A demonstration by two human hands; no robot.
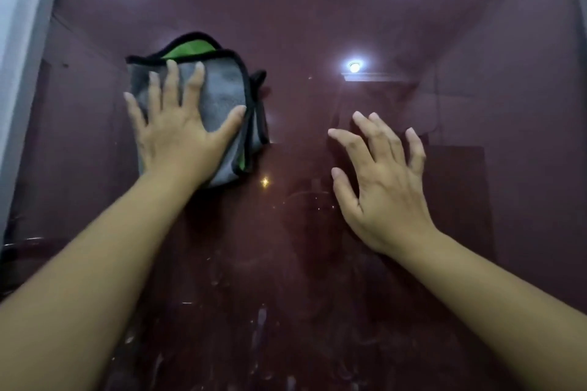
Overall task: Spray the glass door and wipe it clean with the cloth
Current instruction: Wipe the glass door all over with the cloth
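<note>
- Streaks and droplets mark the lower door (286,311), nearest me, so it looks sprayed but not yet wiped there.
- Left hand (178,133), fingers straight and spread, presses the cloth (222,89) flat on the glass, left of centre.
- Right hand (384,187) is empty, fingers loose, near the glass; touching or not, I cannot tell.
- Upper glass looks clearer; the bottom is left.

A pale grey wall (19,41) runs down the left edge of the frame. Ceiling lights (354,66) glare at centre right and along the top, apparently as reflections.
</note>
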